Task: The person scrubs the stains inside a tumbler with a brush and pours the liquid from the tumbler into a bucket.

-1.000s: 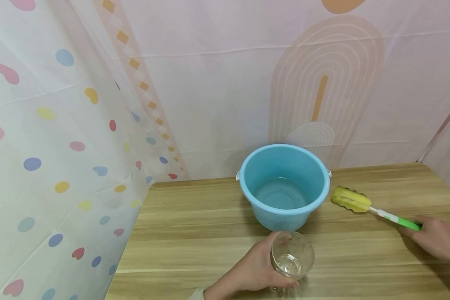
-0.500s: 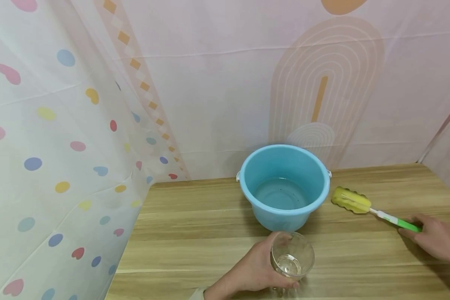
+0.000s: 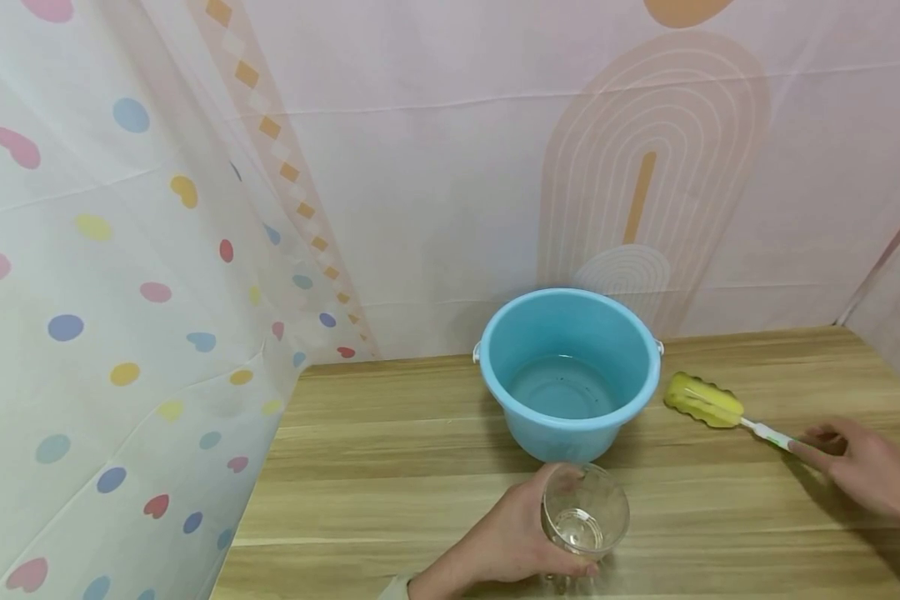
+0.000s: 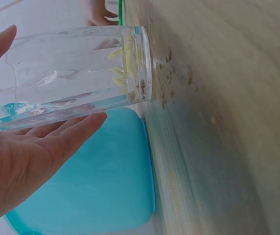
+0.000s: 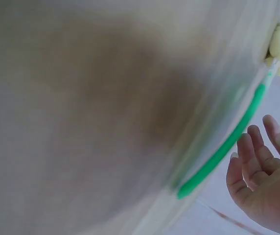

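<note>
My left hand [image 3: 521,533] holds a clear drinking glass [image 3: 587,521], thumb on one side and fingers along the other. The glass [image 4: 71,73] stands upright on the table, its base ringed by small water drops in the left wrist view. A sponge bottle brush lies to the right, with a wavy yellow sponge head [image 3: 705,400], a white neck and a green handle [image 5: 223,147]. My right hand [image 3: 862,467] hovers over the handle and covers its end in the head view. Seen from the right wrist, its fingers [image 5: 247,156] are loosely bent beside the handle, thumb apart.
Behind the glass stands a light blue bucket [image 3: 570,423] with shallow water in it. The wooden table [image 3: 390,467] meets a patterned curtain [image 3: 435,208] at the back. Another curtain [image 3: 105,333] with coloured dots hangs along the left side.
My right hand has let go of the brush handle and shifted slightly up over it. The brush lies almost where it was; the left hand and glass are still.
</note>
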A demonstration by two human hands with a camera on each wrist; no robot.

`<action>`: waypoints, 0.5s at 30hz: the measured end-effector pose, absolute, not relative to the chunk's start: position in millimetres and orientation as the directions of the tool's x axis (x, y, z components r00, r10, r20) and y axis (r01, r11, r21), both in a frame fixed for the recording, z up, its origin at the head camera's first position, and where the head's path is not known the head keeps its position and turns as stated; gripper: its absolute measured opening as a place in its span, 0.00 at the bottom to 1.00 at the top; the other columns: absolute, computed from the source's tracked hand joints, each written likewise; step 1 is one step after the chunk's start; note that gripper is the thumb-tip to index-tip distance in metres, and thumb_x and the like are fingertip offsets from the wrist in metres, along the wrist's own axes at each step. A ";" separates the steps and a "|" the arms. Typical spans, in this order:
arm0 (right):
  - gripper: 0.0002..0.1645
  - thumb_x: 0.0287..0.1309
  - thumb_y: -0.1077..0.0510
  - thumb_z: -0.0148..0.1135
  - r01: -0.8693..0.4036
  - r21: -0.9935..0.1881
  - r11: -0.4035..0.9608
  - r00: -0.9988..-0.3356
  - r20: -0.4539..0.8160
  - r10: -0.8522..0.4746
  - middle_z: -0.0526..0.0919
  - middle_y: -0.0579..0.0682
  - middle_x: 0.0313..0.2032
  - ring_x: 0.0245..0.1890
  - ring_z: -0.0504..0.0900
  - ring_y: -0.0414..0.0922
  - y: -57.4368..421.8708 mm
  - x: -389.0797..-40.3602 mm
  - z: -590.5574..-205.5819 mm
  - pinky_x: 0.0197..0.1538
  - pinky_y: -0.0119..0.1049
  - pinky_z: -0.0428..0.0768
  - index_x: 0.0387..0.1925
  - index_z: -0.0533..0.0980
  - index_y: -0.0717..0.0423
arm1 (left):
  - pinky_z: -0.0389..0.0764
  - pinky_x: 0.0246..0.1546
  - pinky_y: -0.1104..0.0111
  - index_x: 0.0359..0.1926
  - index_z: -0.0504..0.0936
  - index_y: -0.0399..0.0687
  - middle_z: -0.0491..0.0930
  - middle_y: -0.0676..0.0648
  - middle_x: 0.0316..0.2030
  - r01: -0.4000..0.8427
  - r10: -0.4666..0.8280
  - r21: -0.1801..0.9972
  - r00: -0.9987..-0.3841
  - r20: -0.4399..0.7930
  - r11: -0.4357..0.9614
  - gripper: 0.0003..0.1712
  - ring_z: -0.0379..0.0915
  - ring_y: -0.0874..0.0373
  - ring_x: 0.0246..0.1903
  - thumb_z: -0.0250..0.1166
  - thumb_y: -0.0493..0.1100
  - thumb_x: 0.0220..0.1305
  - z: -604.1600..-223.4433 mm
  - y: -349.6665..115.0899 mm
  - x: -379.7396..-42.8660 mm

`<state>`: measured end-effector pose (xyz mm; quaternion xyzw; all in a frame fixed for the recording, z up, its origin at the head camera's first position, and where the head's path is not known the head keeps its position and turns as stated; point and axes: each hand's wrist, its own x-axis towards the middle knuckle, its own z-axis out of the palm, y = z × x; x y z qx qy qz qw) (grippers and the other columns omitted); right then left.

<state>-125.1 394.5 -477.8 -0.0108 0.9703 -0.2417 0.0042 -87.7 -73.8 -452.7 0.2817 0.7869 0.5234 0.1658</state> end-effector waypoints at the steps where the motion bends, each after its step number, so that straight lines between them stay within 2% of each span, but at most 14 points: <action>1: 0.35 0.74 0.45 0.62 -0.014 -0.475 0.880 -1.000 -0.005 -0.019 0.82 0.73 0.42 0.38 0.83 0.66 393.4 -125.9 -475.0 0.36 0.58 0.79 0.52 0.74 0.79 | 0.74 0.64 0.66 0.69 0.70 0.57 0.75 0.58 0.62 0.269 0.616 0.917 -0.787 0.034 0.293 0.49 0.72 0.64 0.61 0.87 0.47 0.49 -452.8 -73.8 -87.8; 7: 0.43 0.77 0.40 0.56 0.002 -0.474 0.880 -1.000 -0.011 -0.004 0.75 0.81 0.53 0.45 0.79 0.71 379.1 -128.2 -455.7 0.39 0.61 0.79 0.59 0.70 0.82 | 0.74 0.64 0.66 0.69 0.70 0.57 0.76 0.58 0.62 0.267 0.612 0.918 -0.790 0.035 0.292 0.49 0.72 0.64 0.61 0.87 0.47 0.48 -453.0 -73.6 -87.6; 15: 0.41 0.78 0.42 0.55 -0.051 -0.513 0.857 -0.998 0.059 -0.024 0.71 0.81 0.59 0.51 0.74 0.75 365.4 -126.7 -442.4 0.42 0.68 0.75 0.66 0.65 0.79 | 0.74 0.64 0.66 0.69 0.70 0.57 0.75 0.58 0.62 0.263 0.615 0.922 -0.788 0.035 0.284 0.49 0.72 0.64 0.61 0.87 0.47 0.48 -452.9 -73.8 -87.2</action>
